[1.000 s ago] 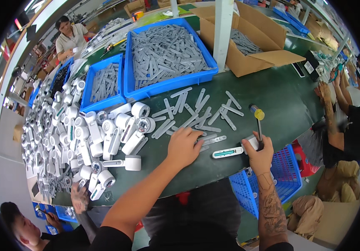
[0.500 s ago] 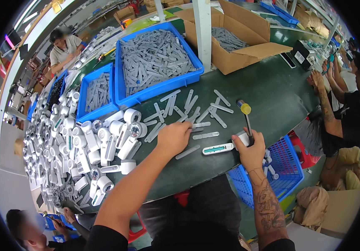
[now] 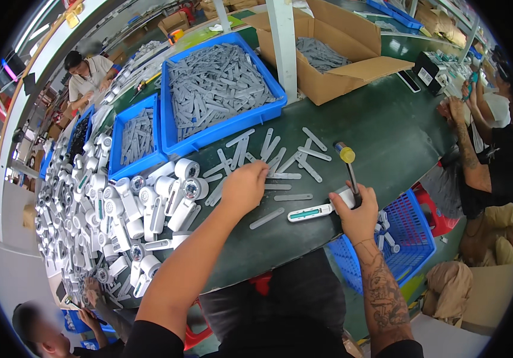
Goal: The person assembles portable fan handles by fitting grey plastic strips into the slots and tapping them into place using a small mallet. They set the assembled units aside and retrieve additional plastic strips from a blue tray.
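My right hand [image 3: 358,213] is closed around a small mallet [image 3: 350,167] with a yellow head and dark handle. The same hand grips a white handheld fan [image 3: 310,213], whose open handle slot shows a green circuit board. My left hand [image 3: 244,190] reaches into loose grey plastic strips [image 3: 293,197] on the table, its fingers pinched together. Whether a strip is between those fingertips is hidden. Several strips lie scattered and crossed beyond it, and a single one [image 3: 266,218] lies nearer me.
White fans [image 3: 113,206] are heaped on the left. Strips fill a large blue tray [image 3: 226,140], a smaller blue tray [image 3: 113,161] and a cardboard box [image 3: 328,89]. A blue basket [image 3: 414,235] stands below the table edge. Co-workers sit left and right.
My left hand has moved a little away from me and to the left. A strip beside it now lies straighter. My right hand stays with the mallet and fan.
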`<action>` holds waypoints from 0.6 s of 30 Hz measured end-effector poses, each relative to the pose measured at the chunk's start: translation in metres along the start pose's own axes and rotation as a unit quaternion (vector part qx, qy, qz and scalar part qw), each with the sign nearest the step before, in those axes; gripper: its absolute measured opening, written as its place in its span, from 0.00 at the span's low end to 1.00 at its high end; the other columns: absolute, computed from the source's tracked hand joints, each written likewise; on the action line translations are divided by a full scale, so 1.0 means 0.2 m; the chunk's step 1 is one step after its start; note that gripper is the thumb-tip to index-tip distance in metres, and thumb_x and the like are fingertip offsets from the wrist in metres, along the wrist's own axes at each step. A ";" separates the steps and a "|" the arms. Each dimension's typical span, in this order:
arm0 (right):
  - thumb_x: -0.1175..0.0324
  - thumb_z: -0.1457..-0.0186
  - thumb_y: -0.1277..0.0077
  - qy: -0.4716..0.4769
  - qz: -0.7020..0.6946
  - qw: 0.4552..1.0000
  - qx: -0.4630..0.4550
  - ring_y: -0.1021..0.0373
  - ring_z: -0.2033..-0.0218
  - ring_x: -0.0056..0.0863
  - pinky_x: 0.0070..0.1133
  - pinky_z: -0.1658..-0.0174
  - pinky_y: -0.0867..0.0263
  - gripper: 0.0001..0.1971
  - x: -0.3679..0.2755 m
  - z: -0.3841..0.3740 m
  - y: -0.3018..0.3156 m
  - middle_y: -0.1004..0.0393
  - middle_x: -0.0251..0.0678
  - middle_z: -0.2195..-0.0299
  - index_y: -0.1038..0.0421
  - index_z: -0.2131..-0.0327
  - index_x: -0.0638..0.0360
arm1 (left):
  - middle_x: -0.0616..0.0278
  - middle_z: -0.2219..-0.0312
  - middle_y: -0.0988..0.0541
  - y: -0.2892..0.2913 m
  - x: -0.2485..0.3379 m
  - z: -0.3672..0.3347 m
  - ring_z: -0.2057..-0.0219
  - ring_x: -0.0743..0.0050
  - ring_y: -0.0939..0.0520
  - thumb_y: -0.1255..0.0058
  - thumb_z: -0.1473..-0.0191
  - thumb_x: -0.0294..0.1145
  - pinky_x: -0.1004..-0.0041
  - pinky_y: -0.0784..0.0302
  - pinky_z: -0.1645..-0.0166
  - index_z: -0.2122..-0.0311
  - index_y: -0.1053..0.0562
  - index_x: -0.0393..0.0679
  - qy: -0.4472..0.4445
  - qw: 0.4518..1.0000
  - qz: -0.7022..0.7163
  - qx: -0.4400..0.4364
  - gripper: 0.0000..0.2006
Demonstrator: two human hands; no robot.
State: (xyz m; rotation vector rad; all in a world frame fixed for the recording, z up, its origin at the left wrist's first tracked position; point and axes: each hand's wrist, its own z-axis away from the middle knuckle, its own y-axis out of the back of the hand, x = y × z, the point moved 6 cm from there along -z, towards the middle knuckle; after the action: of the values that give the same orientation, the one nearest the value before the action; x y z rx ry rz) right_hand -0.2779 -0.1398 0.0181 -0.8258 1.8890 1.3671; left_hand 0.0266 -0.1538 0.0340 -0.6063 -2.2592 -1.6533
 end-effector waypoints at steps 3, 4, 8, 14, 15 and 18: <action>0.55 0.52 0.23 0.003 0.011 1.000 0.004 0.26 0.64 0.35 0.30 0.59 0.28 0.28 0.01 0.00 0.03 0.28 0.39 0.64 0.20 0.55 0.65 | 0.54 0.64 0.14 0.04 0.00 -0.02 0.62 0.46 0.12 0.43 0.36 0.35 0.54 0.18 0.61 0.55 0.19 0.49 0.074 0.997 -0.018 -0.030 0.07; 0.55 0.52 0.23 -0.001 0.013 1.000 0.003 0.26 0.65 0.36 0.30 0.60 0.28 0.28 0.00 0.00 0.04 0.27 0.39 0.64 0.20 0.55 0.65 | 0.54 0.64 0.14 0.05 0.03 -0.02 0.62 0.46 0.13 0.42 0.36 0.36 0.53 0.18 0.61 0.55 0.19 0.49 0.042 0.998 -0.018 -0.041 0.07; 0.55 0.52 0.23 0.021 0.014 0.999 0.032 0.26 0.64 0.37 0.31 0.60 0.28 0.28 0.03 0.00 0.07 0.27 0.40 0.63 0.20 0.54 0.65 | 0.55 0.64 0.13 -0.09 0.13 0.03 0.62 0.45 0.13 0.41 0.38 0.37 0.50 0.18 0.61 0.56 0.19 0.50 -0.074 0.980 -0.066 -0.175 0.08; 0.52 0.52 0.24 0.010 0.015 1.000 0.009 0.24 0.63 0.36 0.31 0.59 0.26 0.26 0.01 0.03 -0.01 0.26 0.38 0.63 0.19 0.54 0.56 | 0.50 0.71 0.14 -0.01 0.11 0.05 0.69 0.40 0.13 0.47 0.33 0.39 0.49 0.20 0.66 0.64 0.20 0.46 0.003 0.998 0.013 -0.062 0.11; 0.52 0.52 0.24 -0.003 0.012 1.000 0.004 0.24 0.63 0.37 0.31 0.59 0.26 0.27 -0.02 0.03 0.00 0.26 0.38 0.63 0.19 0.54 0.59 | 0.52 0.76 0.16 0.04 0.11 0.07 0.75 0.49 0.14 0.43 0.33 0.39 0.57 0.22 0.70 0.66 0.19 0.43 0.034 0.993 0.106 -0.047 0.12; 0.52 0.52 0.23 -0.016 0.032 0.999 -0.014 0.24 0.62 0.38 0.32 0.58 0.27 0.28 -0.12 0.04 0.00 0.26 0.39 0.63 0.20 0.54 0.61 | 0.56 0.76 0.17 0.07 0.21 0.21 0.77 0.60 0.16 0.36 0.37 0.35 0.65 0.24 0.70 0.66 0.18 0.41 0.059 0.965 0.254 -0.024 0.09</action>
State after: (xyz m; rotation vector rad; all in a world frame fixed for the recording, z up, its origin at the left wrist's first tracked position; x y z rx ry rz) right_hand -0.2627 -0.1287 0.0348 -0.7592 1.8906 1.4405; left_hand -0.0016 -0.1024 0.0516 -0.9741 -1.7850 -1.4413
